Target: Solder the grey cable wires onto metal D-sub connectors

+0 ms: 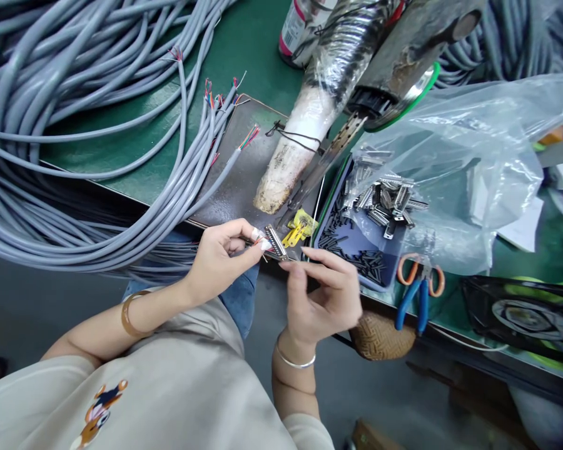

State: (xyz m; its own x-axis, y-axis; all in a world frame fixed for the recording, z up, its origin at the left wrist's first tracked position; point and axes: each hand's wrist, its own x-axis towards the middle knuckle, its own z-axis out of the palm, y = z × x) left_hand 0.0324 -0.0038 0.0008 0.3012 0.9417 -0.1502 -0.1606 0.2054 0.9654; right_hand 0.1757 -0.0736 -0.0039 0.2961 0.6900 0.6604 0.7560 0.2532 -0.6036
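Observation:
Over the table's front edge, my left hand (223, 255) is closed in a pinch on thin coloured wires (261, 240). White wrapping covers its thumb and index fingertips. Just past those fingertips sits a small metal multi-pin connector (275, 242), tilted, with a row of contacts. My right hand (326, 294) has its thumb and index finger together at the lower end of this connector, its other fingers loosely bent. Whether the wires are joined to the contacts is too small to tell. Above the hands, a soldering iron (340, 134) points down beside a white-tipped wrapped rod (293, 144).
Grey cables (136, 240) with stripped ends fill the left side. To the right stands a blue tray (385, 275) of black sleeves and metal connectors (394, 197), partly under a plastic bag (469, 144). Cutters (420, 290), a yellow clip (300, 228) and a black fan (525, 315) are nearby.

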